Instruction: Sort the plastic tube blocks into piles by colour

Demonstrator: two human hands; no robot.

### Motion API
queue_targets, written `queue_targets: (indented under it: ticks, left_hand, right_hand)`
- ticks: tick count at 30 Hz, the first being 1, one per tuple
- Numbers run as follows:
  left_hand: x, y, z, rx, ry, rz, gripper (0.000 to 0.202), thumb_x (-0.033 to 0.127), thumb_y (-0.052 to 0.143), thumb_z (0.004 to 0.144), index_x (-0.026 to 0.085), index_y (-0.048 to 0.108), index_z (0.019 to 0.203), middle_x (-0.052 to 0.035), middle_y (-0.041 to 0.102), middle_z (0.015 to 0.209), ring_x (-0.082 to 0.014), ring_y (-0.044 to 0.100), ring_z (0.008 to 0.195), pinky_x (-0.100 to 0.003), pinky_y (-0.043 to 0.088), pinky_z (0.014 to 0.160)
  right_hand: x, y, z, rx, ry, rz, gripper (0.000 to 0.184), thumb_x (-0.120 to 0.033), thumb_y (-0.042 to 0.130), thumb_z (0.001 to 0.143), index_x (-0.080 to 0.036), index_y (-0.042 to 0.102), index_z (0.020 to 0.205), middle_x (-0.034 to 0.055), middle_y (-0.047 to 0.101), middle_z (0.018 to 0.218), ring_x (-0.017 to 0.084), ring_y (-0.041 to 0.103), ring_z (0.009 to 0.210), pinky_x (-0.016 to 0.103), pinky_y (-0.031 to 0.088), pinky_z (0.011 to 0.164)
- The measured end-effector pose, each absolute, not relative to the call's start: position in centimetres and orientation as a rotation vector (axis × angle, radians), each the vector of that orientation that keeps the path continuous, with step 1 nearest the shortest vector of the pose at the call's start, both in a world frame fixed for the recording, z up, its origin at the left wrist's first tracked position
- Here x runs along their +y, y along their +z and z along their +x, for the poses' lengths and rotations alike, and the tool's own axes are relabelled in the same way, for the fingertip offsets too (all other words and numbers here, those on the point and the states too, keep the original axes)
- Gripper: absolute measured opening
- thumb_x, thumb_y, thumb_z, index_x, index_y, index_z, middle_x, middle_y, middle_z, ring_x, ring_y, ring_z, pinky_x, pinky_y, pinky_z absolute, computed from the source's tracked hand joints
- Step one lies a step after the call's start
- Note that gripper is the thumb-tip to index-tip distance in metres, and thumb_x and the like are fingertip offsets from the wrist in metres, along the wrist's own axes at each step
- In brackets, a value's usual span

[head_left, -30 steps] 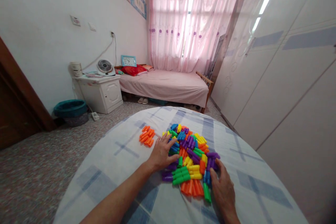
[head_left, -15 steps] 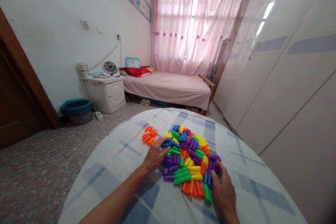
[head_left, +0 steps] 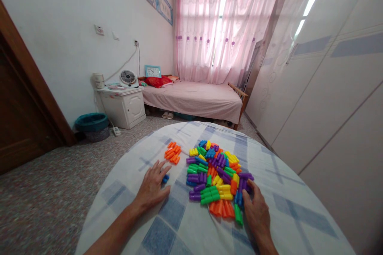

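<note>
My left hand is over the tablecloth, left of the pile, its fingers spread. Small blue plastic pegs show between its thumb and fingertips, partly hidden by the hand. A cluster of orange bullet-shaped pegs lies just beyond it. At the pile's right edge, my right hand rests with thumb and forefinger apart, next to purple pegs and blue ones. The pile also holds green pegs, yellow pegs and a fan of orange pegs, many laid side by side in groups.
The pegs lie on a round table with a blue-and-white checked cloth. Beyond it is a bed with a pink sheet. A white cabinet with a fan and a bin are at left; a tall wardrobe is at right.
My left hand has moved left, away from the pile, its fingers spreading; blue pegs now lie by it, and a purple peg shows where it was. My right hand has barely moved.
</note>
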State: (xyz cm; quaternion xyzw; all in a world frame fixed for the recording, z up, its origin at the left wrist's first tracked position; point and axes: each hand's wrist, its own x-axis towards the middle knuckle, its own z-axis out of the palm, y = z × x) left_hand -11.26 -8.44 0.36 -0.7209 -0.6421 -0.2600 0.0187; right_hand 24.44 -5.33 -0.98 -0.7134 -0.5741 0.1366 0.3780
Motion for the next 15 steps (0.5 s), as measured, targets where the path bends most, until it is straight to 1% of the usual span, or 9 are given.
queue_targets:
  ticks: [2,5,7,10,12,15]
  left_hand:
    - [-7.6,1.4,-9.6,-1.934,-0.899,-2.243,0.053,0.028,0.056,0.075,0.024,0.049,0.128,-0.0085,0.045,0.138,-0.0308,0.034,0.132,-0.055,0.031,0.105]
    - [-5.4,3.0,-6.7,-1.772,-1.027,-2.363,0.043,0.027,0.052,0.08,0.021,0.053,0.123,-0.009,0.053,0.129,-0.0252,0.044,0.124,-0.047,0.035,0.105]
    - [-3.7,3.8,-4.7,-1.673,-1.064,-2.454,0.041,0.023,0.053,0.08,0.021,0.055,0.12,-0.0076,0.055,0.127,-0.0229,0.046,0.122,-0.043,0.035,0.106]
    - [-1.4,4.3,-2.1,-1.656,-1.056,-2.497,0.039,0.019,0.055,0.077,0.02,0.058,0.115,-0.007,0.057,0.123,-0.0219,0.048,0.119,-0.04,0.034,0.107]
    - [-0.4,4.2,-0.9,-1.685,-1.009,-2.519,0.037,0.017,0.056,0.075,0.021,0.06,0.111,-0.0065,0.059,0.118,-0.0214,0.051,0.114,-0.038,0.036,0.104]
    - [0.3,3.9,0.3,-1.75,-0.905,-2.542,0.03,0.017,0.056,0.074,0.021,0.063,0.103,-0.0059,0.062,0.105,-0.021,0.054,0.103,-0.036,0.042,0.095]
  right_hand:
    - [-5.4,-0.8,24.3,-1.466,0.352,-1.82,0.052,-0.045,0.032,0.083,-0.022,0.046,0.127,0.008,0.054,0.127,0.025,0.052,0.113,0.039,0.038,0.095]
    - [-5.6,-0.7,24.3,-1.465,0.354,-1.822,0.052,-0.045,0.033,0.082,-0.022,0.047,0.126,0.0083,0.056,0.125,0.026,0.053,0.111,0.038,0.04,0.093]
    - [-5.6,-0.8,24.3,-1.462,0.348,-1.818,0.052,-0.045,0.033,0.082,-0.021,0.047,0.126,0.0086,0.055,0.125,0.026,0.053,0.112,0.038,0.039,0.093]
    - [-5.5,-1.0,24.4,-1.467,0.353,-1.791,0.052,-0.045,0.032,0.082,-0.02,0.047,0.126,0.0084,0.055,0.126,0.025,0.051,0.114,0.038,0.038,0.095]
    - [-5.4,-1.0,24.4,-1.465,0.367,-1.782,0.052,-0.044,0.032,0.082,-0.021,0.047,0.125,0.0079,0.055,0.126,0.025,0.052,0.114,0.038,0.038,0.095]
    - [-5.4,-1.0,24.4,-1.464,0.369,-1.785,0.052,-0.044,0.032,0.082,-0.02,0.048,0.125,0.0077,0.055,0.127,0.026,0.052,0.114,0.039,0.038,0.096]
